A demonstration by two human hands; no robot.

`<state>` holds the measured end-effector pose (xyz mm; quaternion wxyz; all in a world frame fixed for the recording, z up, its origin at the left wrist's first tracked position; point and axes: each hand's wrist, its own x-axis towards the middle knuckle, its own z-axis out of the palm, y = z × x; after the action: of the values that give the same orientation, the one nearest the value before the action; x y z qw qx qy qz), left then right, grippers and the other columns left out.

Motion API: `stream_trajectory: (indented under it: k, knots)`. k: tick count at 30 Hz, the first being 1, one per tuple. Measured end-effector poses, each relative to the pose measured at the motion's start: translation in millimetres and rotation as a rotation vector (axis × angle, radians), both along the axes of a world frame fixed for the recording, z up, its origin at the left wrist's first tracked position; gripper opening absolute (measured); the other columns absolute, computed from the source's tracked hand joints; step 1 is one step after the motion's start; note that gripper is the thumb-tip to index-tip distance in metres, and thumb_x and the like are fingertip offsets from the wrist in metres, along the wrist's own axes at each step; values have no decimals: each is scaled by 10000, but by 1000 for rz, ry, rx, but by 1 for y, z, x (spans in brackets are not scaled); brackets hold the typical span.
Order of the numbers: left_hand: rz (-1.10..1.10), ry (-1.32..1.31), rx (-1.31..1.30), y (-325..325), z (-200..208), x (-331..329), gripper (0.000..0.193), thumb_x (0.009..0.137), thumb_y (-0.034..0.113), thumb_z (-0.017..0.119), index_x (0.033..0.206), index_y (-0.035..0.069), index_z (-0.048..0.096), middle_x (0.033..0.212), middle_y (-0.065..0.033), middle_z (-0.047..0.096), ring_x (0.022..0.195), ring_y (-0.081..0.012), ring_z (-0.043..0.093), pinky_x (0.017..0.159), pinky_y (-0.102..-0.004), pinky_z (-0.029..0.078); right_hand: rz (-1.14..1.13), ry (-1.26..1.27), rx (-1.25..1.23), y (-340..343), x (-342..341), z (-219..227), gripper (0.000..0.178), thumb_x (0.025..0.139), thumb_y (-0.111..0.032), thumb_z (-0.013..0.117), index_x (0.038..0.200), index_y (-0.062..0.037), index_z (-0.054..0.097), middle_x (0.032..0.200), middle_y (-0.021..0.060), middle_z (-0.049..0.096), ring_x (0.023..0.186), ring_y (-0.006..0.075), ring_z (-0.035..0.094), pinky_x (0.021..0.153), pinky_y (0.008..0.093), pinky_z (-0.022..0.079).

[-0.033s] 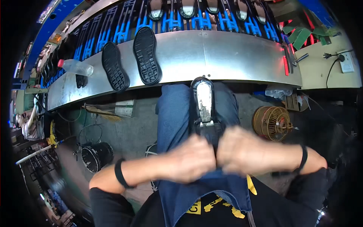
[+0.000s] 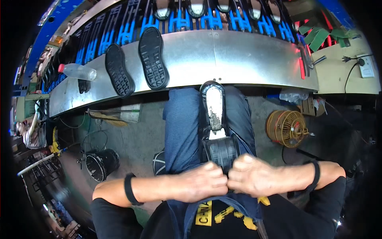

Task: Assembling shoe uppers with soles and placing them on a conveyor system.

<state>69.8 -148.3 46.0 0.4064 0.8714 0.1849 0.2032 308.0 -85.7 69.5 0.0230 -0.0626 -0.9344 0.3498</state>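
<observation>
Two-fisted hold on a footwear piece. The black shoe lies lengthwise over my thighs, its white underside panel upward, its far end at the edge of the metal bench; whether the two touch, I cannot tell. My left hand and right hand meet at the near end, fingers curled in and apparently clamped on the shoe. I judge the step in hand to be gripping and working this black end; the next move calls for an even, matched pull or press from both fists. Obscured: my fingertips and the shoe's near tip, behind my knuckles. Cut off by the upper edge: shoes beyond the bench.
</observation>
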Motion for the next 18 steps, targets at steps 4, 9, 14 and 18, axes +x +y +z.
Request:
stream_trajectory:
  k: [4, 9, 14, 18]
  knots:
    - [114, 38, 164, 23, -19, 3, 124, 831, 175, 596, 937, 114, 576, 849, -6, 457, 848, -166, 494, 820, -326, 390, -68, 200, -17, 28, 6, -35, 136, 773, -196, 686, 801, -136, 568, 791, -4, 459, 793, 182, 505, 791, 347, 415]
    - [353, -140, 41, 51, -24, -19, 169, 741, 188, 697, 888, 111, 666, 1002, 3, 595, 932, -188, 536, 847, -359, 414, -248, 348, -241, 63, -5, -41, 344, 663, -306, 842, 878, -134, 636, 943, -20, 553, 886, 207, 527, 845, 351, 412]
    - [652, -392, -321, 83, -21, -27, 377, 698, 154, 881, 966, 7, 662, 909, -89, 581, 741, -251, 559, 643, -380, 456, -451, 278, -614, 117, -29, -30, 411, 736, -205, 882, 996, -53, 602, 957, 99, 568, 858, 280, 531, 740, 394, 443]
    - [832, -243, -586, 121, -27, -36, 380, 781, 74, 832, 1080, -28, 621, 910, -137, 597, 773, -239, 585, 648, -326, 469, -666, 172, -717, 135, -46, -55, 393, 829, -113, 808, 1036, -19, 488, 926, 106, 506, 759, 218, 497, 649, 337, 433]
